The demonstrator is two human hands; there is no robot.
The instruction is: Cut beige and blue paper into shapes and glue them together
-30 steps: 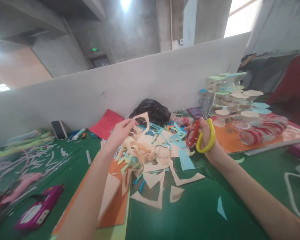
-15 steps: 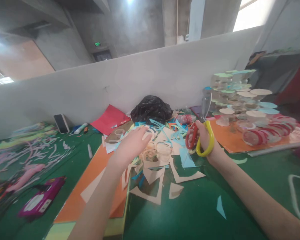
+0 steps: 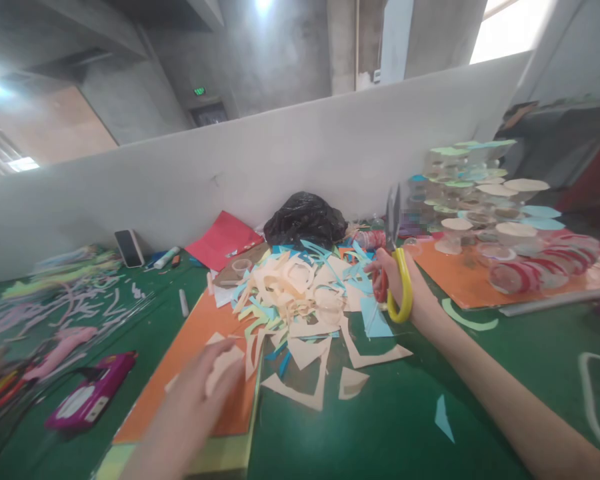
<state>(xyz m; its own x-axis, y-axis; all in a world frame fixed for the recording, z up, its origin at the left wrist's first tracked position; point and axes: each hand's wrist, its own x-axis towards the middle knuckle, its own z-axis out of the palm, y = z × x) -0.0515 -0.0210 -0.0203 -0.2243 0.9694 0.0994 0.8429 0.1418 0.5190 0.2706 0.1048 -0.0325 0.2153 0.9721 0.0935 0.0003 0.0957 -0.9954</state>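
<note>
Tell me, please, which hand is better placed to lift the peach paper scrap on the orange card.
Probably the left hand: it holds no tool, and its fingers are already at the peach scrap on the orange card. The right hand is occupied, gripping the scissors.

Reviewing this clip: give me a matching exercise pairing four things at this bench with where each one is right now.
Things:
1 scissors with red and yellow handles
2 left hand
3 black plastic bag
4 smartphone

Places:
A at the foot of the grey partition, left of the red paper sheet
B gripped in the right hand
C on a cream paper scrap above the orange card
D behind the heap of paper scraps

Pairs: 1B, 2C, 3D, 4A
</note>
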